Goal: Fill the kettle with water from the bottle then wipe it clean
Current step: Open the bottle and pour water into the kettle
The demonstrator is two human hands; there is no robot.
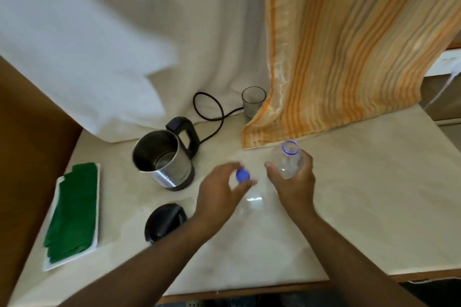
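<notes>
Right hand has a closed grip around the uncapped bottle; left hand pinches its cap. Tilt slowly over the open kettle at left, mouth well inside.

The right hand wraps around a clear plastic bottle, its open mouth ringed in blue and tilted away from the person. The left hand pinches the blue cap between its fingertips, just beside the bottle. On the pale table the steel kettle stands open, its black lid lying in front of it. A green cloth rests on a white tray at the left. A glass stands by the striped curtain, near the looping black cord.
</notes>
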